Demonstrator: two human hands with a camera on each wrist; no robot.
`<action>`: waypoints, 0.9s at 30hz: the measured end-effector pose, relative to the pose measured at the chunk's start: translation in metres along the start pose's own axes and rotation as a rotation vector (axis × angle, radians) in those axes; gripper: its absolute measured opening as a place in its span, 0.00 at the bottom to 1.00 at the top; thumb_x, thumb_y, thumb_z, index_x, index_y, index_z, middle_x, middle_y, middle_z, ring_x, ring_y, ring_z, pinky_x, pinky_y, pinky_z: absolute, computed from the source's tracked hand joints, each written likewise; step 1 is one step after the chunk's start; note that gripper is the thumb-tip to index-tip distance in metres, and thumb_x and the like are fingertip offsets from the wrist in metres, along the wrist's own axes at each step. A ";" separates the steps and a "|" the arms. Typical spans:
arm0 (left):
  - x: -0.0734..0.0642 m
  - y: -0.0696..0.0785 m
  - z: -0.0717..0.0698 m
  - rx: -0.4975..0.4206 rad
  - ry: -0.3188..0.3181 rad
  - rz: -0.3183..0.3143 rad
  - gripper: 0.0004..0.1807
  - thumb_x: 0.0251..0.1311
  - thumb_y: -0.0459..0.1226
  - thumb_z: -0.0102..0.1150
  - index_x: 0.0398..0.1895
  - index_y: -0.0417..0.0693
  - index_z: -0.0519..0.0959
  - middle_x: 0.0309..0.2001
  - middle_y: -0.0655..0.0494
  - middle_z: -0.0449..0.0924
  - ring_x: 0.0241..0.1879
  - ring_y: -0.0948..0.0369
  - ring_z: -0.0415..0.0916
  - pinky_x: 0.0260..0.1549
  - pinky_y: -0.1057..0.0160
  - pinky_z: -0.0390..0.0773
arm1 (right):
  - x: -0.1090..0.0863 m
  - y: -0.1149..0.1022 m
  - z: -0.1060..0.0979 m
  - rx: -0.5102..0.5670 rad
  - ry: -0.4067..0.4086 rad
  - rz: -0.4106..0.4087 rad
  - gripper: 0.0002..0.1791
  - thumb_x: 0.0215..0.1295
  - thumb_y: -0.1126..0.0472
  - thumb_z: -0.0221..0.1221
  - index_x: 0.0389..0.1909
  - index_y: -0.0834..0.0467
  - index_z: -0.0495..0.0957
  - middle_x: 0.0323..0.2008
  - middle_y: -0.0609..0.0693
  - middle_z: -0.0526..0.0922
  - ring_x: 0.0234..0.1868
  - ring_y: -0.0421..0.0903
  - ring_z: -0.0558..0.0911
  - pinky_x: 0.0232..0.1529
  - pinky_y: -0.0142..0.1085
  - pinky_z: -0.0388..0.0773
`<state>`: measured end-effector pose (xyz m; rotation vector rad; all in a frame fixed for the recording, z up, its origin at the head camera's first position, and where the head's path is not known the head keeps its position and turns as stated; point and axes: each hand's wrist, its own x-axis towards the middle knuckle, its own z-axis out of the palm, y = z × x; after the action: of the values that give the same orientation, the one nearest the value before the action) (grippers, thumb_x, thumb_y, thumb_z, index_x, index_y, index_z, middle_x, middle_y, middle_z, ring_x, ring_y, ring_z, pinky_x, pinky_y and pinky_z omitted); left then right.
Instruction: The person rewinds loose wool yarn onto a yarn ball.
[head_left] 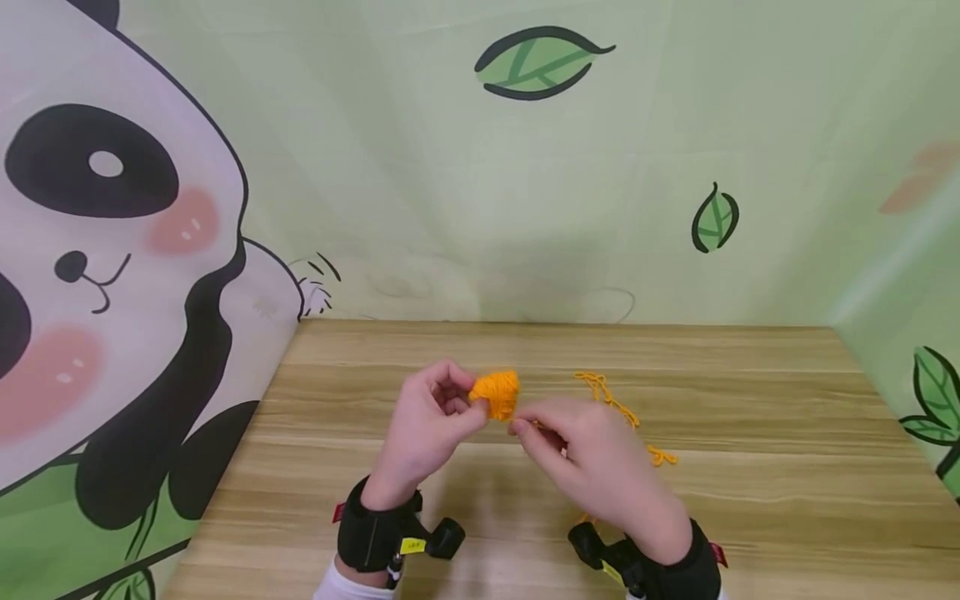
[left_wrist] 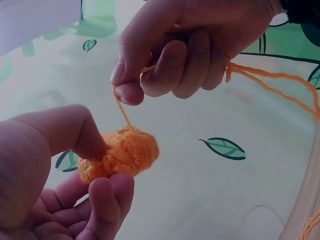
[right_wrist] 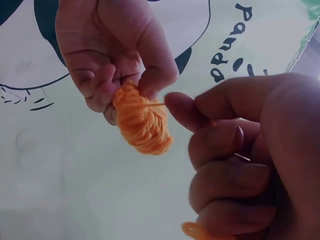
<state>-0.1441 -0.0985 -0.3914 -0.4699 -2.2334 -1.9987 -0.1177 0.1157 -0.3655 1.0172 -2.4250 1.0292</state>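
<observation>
Both hands are in a pinch: left hand (head_left: pixel 427 425) has a small orange yarn ball (head_left: pixel 497 394) between thumb and fingers, right hand (head_left: pixel 600 454) nips a thin strand (left_wrist: pixel 121 107) of the same yarn.

Head view first. Yarn ball sits at about 6 o'clock from the middle of the shot, over the wood-grain table (head_left: pixel 315 467). Going from the ball, left hand is at 8 o'clock, right hand at 4, and some loose yarn (head_left: pixel 611 400) lies on the table at 3. Each wrist wears a black strap (left strap (head_left: pixel 371 529), right strap (head_left: pixel 678 575)). Big cartoon panda (head_left: pixel 142 250) on the pale green backdrop (head_left: pixel 375 108) is between 9 and 10 o'clock, with one printed leaf at 12 and a smaller one around 2.

Left wrist view: thumb's pressed on top of the ball, fingertips underneath. The strand leaves the ball toward 12 o'clock, pulled pretty straight, and ends up between the right thumb and forefinger. More yarn trails from behind that hand toward 2 o'clock.

Right wrist view: ball's just left of the middle, left hand at 11 o'clock from it, right hand between 3 and 4. Only a short bit of strand bridges the gap. An orange loop (right_wrist: pixel 195 230) pokes out by the curled lower fingers (blurry, though), and "panda" lettering (right_wrist: pixel 230 45) shows between 1 and 2 o'clock.
</observation>
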 end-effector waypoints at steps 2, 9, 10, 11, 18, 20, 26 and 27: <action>-0.001 0.001 0.000 0.019 -0.033 -0.001 0.08 0.51 0.26 0.65 0.33 0.40 0.77 0.34 0.47 0.81 0.25 0.55 0.73 0.24 0.70 0.77 | 0.001 0.001 -0.002 -0.012 0.062 -0.014 0.04 0.70 0.58 0.60 0.35 0.49 0.83 0.23 0.37 0.73 0.21 0.34 0.67 0.18 0.30 0.66; -0.004 0.006 -0.002 0.034 -0.160 -0.007 0.08 0.49 0.27 0.65 0.32 0.43 0.77 0.31 0.50 0.81 0.23 0.55 0.72 0.20 0.70 0.75 | 0.002 0.004 -0.005 -0.062 0.212 -0.053 0.04 0.62 0.61 0.66 0.37 0.53 0.85 0.26 0.39 0.77 0.20 0.34 0.66 0.15 0.30 0.66; -0.004 0.007 -0.002 0.036 -0.176 -0.007 0.08 0.49 0.27 0.65 0.32 0.43 0.77 0.31 0.50 0.81 0.23 0.56 0.72 0.20 0.70 0.74 | 0.002 0.005 -0.004 -0.068 0.220 -0.055 0.04 0.62 0.61 0.66 0.37 0.53 0.85 0.26 0.39 0.77 0.19 0.34 0.66 0.15 0.29 0.66; -0.004 0.007 -0.003 0.032 -0.193 -0.007 0.08 0.49 0.27 0.65 0.31 0.44 0.77 0.31 0.50 0.81 0.23 0.56 0.72 0.20 0.70 0.74 | 0.003 0.005 -0.004 -0.073 0.225 -0.055 0.04 0.62 0.61 0.66 0.37 0.53 0.86 0.25 0.39 0.77 0.19 0.34 0.66 0.15 0.29 0.65; -0.006 0.007 -0.005 -0.039 -0.284 0.020 0.08 0.48 0.26 0.62 0.30 0.43 0.76 0.31 0.47 0.80 0.22 0.57 0.70 0.20 0.72 0.72 | 0.003 0.008 -0.002 -0.081 0.204 -0.025 0.05 0.64 0.59 0.65 0.39 0.51 0.86 0.26 0.38 0.77 0.19 0.34 0.65 0.15 0.30 0.64; -0.007 0.008 -0.006 -0.084 -0.306 0.024 0.08 0.48 0.25 0.61 0.30 0.42 0.75 0.31 0.46 0.80 0.22 0.58 0.71 0.20 0.72 0.73 | 0.003 0.009 -0.001 -0.076 0.186 0.001 0.05 0.66 0.58 0.64 0.40 0.50 0.86 0.28 0.37 0.78 0.19 0.34 0.65 0.15 0.31 0.65; -0.008 0.009 -0.008 -0.203 -0.352 0.017 0.06 0.50 0.23 0.60 0.31 0.36 0.74 0.33 0.45 0.79 0.24 0.57 0.74 0.23 0.72 0.78 | 0.006 0.011 0.005 -0.063 0.116 0.070 0.06 0.68 0.58 0.62 0.42 0.49 0.86 0.32 0.38 0.81 0.22 0.35 0.70 0.18 0.32 0.71; -0.008 0.009 -0.008 -0.221 -0.350 0.014 0.06 0.50 0.23 0.59 0.30 0.36 0.73 0.34 0.45 0.79 0.24 0.57 0.74 0.24 0.72 0.79 | 0.006 0.012 0.007 -0.069 0.101 0.080 0.07 0.68 0.59 0.62 0.43 0.49 0.86 0.33 0.39 0.82 0.24 0.34 0.71 0.20 0.32 0.73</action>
<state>-0.1348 -0.1067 -0.3840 -0.9214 -2.1822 -2.3213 -0.1305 0.1130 -0.3730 0.8319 -2.4175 0.9900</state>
